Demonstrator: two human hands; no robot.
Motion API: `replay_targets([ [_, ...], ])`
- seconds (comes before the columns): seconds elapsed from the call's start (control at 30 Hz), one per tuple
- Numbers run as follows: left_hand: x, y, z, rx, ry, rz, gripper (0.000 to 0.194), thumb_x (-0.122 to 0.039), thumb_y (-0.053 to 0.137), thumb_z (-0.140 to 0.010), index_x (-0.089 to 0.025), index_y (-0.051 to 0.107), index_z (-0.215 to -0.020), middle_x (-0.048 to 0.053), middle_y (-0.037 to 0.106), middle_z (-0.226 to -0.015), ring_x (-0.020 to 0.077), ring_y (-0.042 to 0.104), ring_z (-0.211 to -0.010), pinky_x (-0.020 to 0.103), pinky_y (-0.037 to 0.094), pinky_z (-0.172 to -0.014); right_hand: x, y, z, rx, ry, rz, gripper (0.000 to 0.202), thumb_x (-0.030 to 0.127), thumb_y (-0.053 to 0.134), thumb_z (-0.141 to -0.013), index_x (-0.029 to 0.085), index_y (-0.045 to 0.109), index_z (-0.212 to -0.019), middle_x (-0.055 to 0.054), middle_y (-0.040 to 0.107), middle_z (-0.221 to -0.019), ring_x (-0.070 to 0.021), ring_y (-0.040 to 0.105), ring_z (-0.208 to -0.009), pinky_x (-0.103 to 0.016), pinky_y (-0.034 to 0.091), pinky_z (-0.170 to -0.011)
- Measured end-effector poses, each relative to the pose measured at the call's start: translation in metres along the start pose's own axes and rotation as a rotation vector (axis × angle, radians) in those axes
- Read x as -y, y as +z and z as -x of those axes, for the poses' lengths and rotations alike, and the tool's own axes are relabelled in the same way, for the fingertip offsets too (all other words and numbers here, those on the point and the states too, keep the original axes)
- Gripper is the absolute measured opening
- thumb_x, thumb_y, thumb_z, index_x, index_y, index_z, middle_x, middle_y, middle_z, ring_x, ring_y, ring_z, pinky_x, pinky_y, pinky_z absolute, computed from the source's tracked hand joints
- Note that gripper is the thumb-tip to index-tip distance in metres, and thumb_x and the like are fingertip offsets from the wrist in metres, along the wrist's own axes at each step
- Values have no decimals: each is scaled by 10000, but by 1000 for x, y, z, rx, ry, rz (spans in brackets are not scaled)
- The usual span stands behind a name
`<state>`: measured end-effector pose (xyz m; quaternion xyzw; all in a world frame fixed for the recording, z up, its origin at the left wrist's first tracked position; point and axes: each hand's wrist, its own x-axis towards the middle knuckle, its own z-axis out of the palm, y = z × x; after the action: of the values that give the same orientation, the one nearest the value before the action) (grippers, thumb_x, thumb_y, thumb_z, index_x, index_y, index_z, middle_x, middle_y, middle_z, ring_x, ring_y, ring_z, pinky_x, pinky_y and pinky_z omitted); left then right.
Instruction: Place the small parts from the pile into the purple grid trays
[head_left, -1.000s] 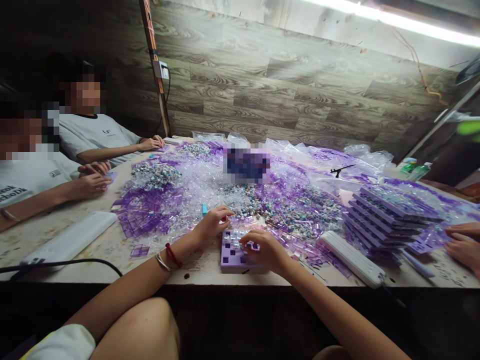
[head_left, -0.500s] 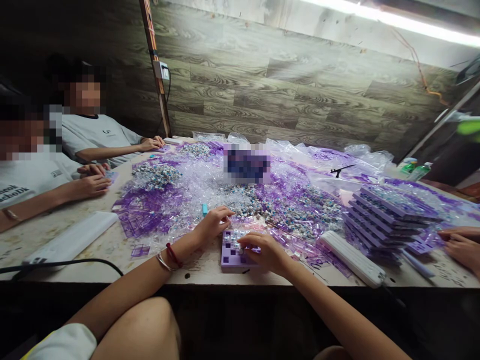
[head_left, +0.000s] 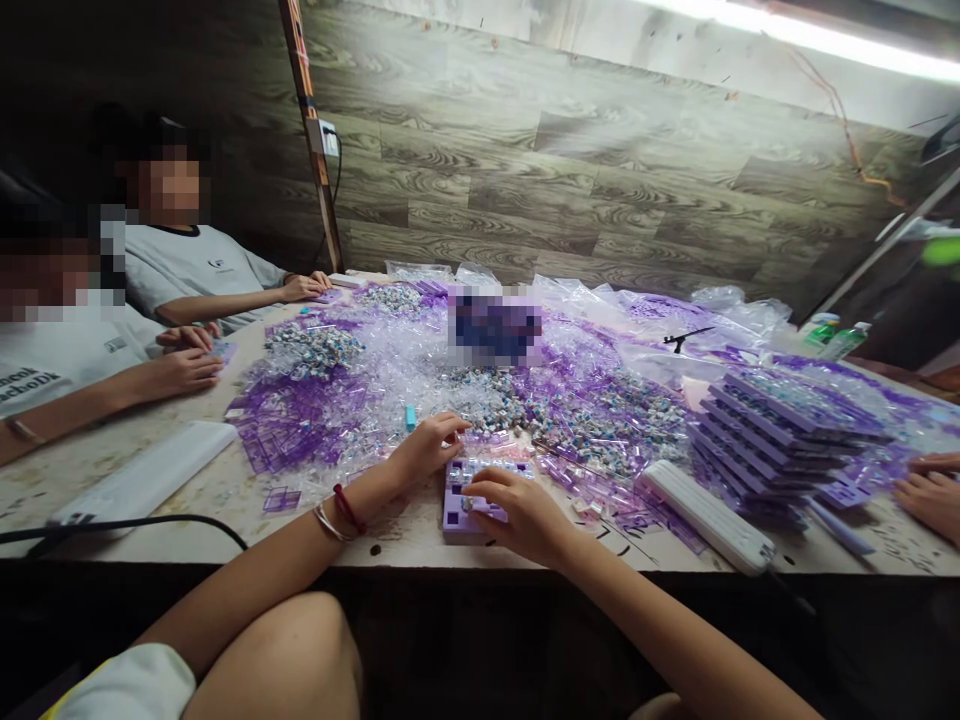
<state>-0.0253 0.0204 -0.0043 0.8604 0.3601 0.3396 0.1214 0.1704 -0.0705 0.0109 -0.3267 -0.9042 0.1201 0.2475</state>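
1. Wooden desk (head_left: 187, 500), pale and scuffed, spans the view, and a plank wall (head_left: 570, 170) stands behind it.
2. Clear and purple plastic bags (head_left: 600, 330) cover the desk's middle and far side, strewn with small grey-blue parts (head_left: 600, 420).
3. Stacked purple trays (head_left: 780, 440) stand at the right, well apart from the hands.
4. A white bar (head_left: 142, 480) lies at the left on the desk, and a second white bar (head_left: 705, 515) lies slanted just left of the stack.
5. Two co-workers in grey shirts (head_left: 187, 265) sit at the left with their hands on the desk; another person's hand (head_left: 930, 495) rests at the far right edge.
6. A purple tray (head_left: 461, 505) lies flat at the near edge of the desk, between the person's two hands, partly filled with small clear parts.
7. The left hand (head_left: 427, 450) rests at the tray's far left corner, fingers curled and pinched together at the edge of the parts pile; whether it holds a piece, I cannot tell.
8. The right hand (head_left: 525, 515) lies over the tray's right half, fingertips pressed down on its cells; anything under them is hidden.
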Motion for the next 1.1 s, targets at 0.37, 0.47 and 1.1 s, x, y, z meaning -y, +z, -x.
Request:
replay_targets([
  [0.37,1,1,1,-2,12,13,246,-65,575,-801,-159,645,-1017,53,641,-988,177,603,-912,292,500,-831,0,2,-7,61,37,-96,155,24,554,-783,179,556,-780,-50,608,-894,-156,586,-808,-247,470,-737],
  [0.47,1,1,1,-2,12,15,251,-58,582,-795,-165,643,-1014,46,642,-985,174,601,-918,291,496,-841,-1,3,-7,59,47,-102,181,5,539,-760,185,522,-761,-33,597,-849,-147,567,-772,-240,459,-711],
  [1.1,2,0,1,29,16,8,240,-63,602,-787,-163,636,-1002,39,637,-963,162,603,-864,279,495,-794,-17,-3,-2,-114,254,43,89,90,603,-765,176,626,-767,-22,644,-751,-141,589,-690,-239,443,-663],
])
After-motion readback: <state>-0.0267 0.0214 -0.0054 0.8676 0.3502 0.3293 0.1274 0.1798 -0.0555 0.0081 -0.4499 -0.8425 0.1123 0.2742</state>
